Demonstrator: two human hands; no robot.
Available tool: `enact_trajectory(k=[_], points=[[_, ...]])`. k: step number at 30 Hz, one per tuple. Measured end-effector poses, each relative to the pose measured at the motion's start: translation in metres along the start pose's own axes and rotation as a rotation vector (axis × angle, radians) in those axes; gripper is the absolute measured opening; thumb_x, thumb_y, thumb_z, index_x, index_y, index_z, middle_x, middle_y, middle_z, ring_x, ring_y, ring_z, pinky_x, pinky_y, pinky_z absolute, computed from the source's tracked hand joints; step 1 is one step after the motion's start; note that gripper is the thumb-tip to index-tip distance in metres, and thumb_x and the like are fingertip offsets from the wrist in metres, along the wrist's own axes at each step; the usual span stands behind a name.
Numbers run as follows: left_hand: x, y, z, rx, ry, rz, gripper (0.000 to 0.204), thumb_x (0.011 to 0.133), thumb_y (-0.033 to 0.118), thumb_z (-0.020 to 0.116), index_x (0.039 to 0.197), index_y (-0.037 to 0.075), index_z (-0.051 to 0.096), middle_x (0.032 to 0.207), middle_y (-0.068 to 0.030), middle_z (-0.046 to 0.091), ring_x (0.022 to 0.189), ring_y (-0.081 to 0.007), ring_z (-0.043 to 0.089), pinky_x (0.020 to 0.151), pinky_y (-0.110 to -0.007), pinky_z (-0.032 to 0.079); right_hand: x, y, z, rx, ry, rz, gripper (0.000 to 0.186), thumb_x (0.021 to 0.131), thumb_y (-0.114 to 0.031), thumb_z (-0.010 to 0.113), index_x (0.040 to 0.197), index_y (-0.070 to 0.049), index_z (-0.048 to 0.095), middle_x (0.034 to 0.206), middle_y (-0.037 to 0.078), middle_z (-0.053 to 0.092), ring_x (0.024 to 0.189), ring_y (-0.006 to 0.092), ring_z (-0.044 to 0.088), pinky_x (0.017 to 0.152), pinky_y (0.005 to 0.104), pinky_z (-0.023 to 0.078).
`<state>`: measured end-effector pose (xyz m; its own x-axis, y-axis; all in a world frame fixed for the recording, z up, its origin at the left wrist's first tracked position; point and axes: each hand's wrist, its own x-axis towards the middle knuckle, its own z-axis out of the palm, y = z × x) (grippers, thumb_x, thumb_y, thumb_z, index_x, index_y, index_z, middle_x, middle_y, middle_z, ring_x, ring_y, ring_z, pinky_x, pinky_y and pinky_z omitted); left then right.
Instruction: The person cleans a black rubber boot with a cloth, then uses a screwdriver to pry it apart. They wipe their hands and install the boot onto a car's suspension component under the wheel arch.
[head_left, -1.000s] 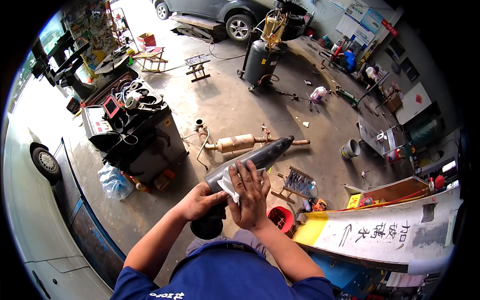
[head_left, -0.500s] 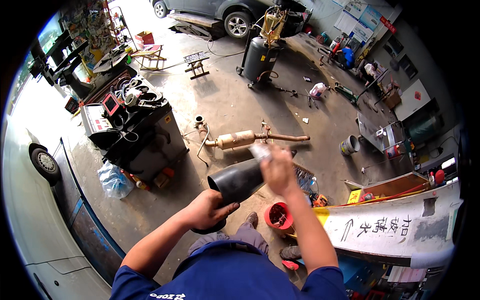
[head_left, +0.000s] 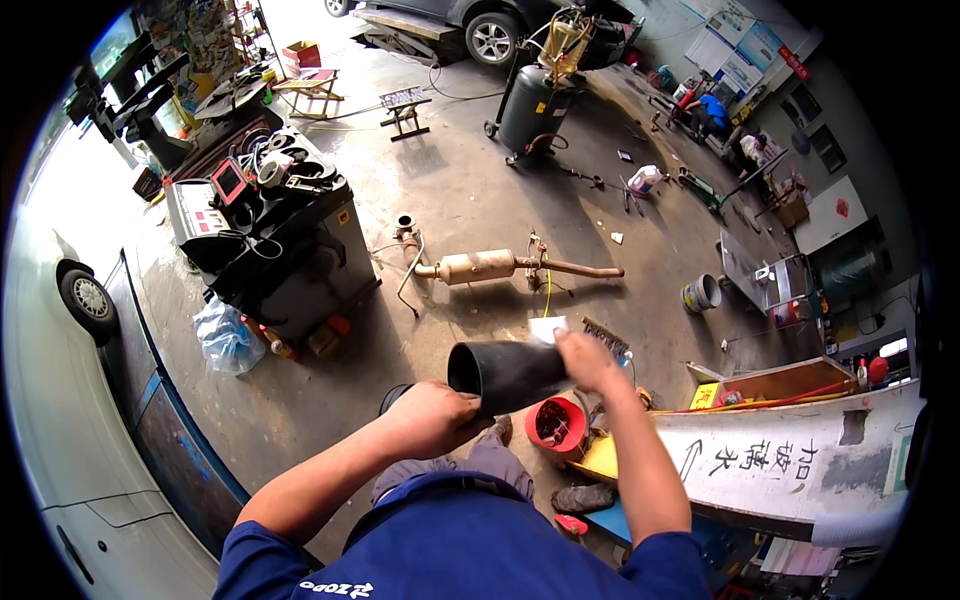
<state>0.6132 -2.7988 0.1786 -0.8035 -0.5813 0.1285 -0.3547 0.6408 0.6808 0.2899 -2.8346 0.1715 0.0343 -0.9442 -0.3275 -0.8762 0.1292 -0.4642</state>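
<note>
A black, wide-mouthed tube [head_left: 515, 376], like a rubber duct, is held across in front of my body with its open end to the left. My left hand [head_left: 437, 412] is closed on the rim of that open end. A dark round edge [head_left: 394, 400] shows just behind the left hand; whether it belongs to the tube I cannot tell. At the tube's right end my right hand [head_left: 590, 362] is closed, blurred by motion. A white piece of cloth or paper [head_left: 547, 328] sticks out from its fingers along the tube's upper side.
On the floor ahead lies a rusty exhaust pipe with a muffler [head_left: 478, 266]. A red bucket [head_left: 556, 426] stands near my feet. A black equipment cart [head_left: 290, 262] is at left, a white panel [head_left: 780, 455] at right. Two people [head_left: 712, 115] are busy at the far right.
The tube has turned from slanting up to the right to nearly level. My right hand has moved right and down, with the white piece. My left hand has shifted slightly right.
</note>
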Motion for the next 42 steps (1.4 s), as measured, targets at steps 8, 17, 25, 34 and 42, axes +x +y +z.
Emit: enact_trajectory(k=[8, 17, 25, 34, 42], points=[[0.002, 0.003, 0.012, -0.159, 0.073, -0.04, 0.016, 0.097, 0.022, 0.075, 0.092, 0.007, 0.071, 0.081, -0.0188, 0.07, 0.077, -0.0449, 0.067, 0.068, -0.053, 0.054, -0.034, -0.052, 0.038, -0.474, 0.64, -0.897, 0.025, 0.105, -0.02, 0.058, 0.114, -0.001, 0.072, 0.121, 0.022, 0.071, 0.118, 0.0406, 0.065, 0.106, 0.055, 0.05], [0.011, -0.012, 0.033, -0.255, 0.225, -0.024, 0.026, 0.1, 0.027, 0.073, 0.088, 0.005, 0.071, 0.081, -0.0226, 0.071, 0.078, -0.048, 0.069, 0.069, -0.054, 0.057, -0.062, -0.11, 0.035, -0.123, 0.37, -0.715, 0.057, 0.098, -0.029, 0.054, 0.149, -0.004, 0.061, 0.159, 0.014, 0.058, 0.153, 0.038, 0.047, 0.127, 0.0596, 0.024], [0.022, 0.003, 0.023, -0.315, 0.278, 0.023, 0.028, 0.101, 0.026, 0.075, 0.086, 0.002, 0.07, 0.076, -0.0236, 0.068, 0.075, -0.0471, 0.069, 0.067, -0.051, 0.056, -0.072, -0.104, 0.037, -0.065, 0.376, -0.662, 0.068, 0.094, -0.033, 0.05, 0.158, -0.011, 0.057, 0.167, 0.014, 0.051, 0.159, 0.0381, 0.039, 0.133, 0.0611, 0.009], [0.018, 0.018, 0.001, -0.157, 0.04, -0.165, 0.038, 0.102, 0.028, 0.074, 0.076, 0.001, 0.066, 0.07, -0.0222, 0.064, 0.068, -0.0449, 0.066, 0.061, -0.049, 0.053, -0.052, -0.06, 0.041, 0.126, 0.547, -0.534, 0.06, 0.103, -0.032, 0.042, 0.155, -0.006, 0.059, 0.167, 0.013, 0.051, 0.156, 0.0413, 0.043, 0.133, 0.0632, 0.008], [-0.007, 0.019, -0.008, -0.121, 0.056, -0.086, 0.03, 0.099, 0.021, 0.076, 0.08, 0.003, 0.063, 0.073, -0.0203, 0.063, 0.069, -0.0447, 0.064, 0.06, -0.05, 0.05, -0.01, 0.098, 0.014, -0.087, 0.775, -0.178, 0.047, 0.112, -0.034, 0.042, 0.127, -0.001, 0.072, 0.136, 0.028, 0.07, 0.127, 0.0464, 0.063, 0.112, 0.059, 0.043]])
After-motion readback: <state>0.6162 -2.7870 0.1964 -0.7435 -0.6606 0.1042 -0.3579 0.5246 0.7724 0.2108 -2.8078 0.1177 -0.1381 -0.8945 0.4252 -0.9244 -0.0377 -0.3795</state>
